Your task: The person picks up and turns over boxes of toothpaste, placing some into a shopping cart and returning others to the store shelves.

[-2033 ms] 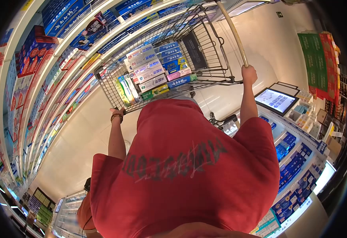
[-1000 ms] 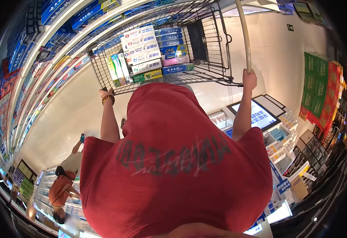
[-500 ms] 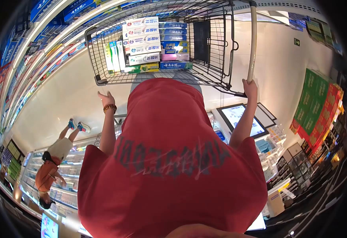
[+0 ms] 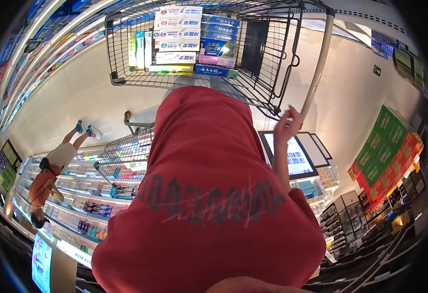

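Grey wire shopping cart (image 4: 272, 73), beige tubular handle bar (image 4: 320, 58): right hand (image 4: 287, 128) at the bar's lower end, fingers spread, not clamped. Left hand out of view.

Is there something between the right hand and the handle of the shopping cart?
Nothing visible stands between them. The right hand is open, right beside the near end of the cart handle. I cannot tell whether the fingertips touch it. The left hand is out of view.

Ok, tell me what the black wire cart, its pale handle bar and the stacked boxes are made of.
Black wire cart: seemingly dark-coated metal, a thin rigid grid. Pale tubular handle bar: smooth, possibly plastic-sleeved metal. Stacked printed boxes: likely glossy cardboard, flat-edged.
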Tool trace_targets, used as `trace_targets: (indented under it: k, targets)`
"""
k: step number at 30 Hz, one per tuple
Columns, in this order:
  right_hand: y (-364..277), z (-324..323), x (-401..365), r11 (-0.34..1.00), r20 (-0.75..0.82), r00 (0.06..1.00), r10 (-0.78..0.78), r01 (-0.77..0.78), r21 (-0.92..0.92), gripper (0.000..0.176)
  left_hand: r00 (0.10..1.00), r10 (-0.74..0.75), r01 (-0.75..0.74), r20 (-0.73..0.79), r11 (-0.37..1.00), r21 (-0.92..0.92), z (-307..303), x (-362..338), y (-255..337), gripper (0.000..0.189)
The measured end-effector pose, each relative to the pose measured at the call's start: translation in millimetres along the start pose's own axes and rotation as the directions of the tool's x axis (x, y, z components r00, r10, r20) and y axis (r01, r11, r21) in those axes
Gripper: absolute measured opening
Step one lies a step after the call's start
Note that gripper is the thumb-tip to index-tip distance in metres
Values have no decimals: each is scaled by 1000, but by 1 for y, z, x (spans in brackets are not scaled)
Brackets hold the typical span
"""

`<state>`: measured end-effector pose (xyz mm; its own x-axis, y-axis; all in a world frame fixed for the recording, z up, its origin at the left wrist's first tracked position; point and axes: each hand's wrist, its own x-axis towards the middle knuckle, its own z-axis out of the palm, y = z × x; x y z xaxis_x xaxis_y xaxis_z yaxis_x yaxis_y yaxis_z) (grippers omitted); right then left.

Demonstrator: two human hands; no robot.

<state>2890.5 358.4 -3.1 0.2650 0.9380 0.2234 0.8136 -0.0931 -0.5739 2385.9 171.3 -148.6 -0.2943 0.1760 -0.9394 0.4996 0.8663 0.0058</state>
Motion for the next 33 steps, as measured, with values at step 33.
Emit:
trace_targets:
  k: [33]
  targets:
    - [109, 351, -5, 883, 953, 267, 146, 400, -247, 63, 997, -80, 80, 5, 986, -148, 38, -68, 10, 41]
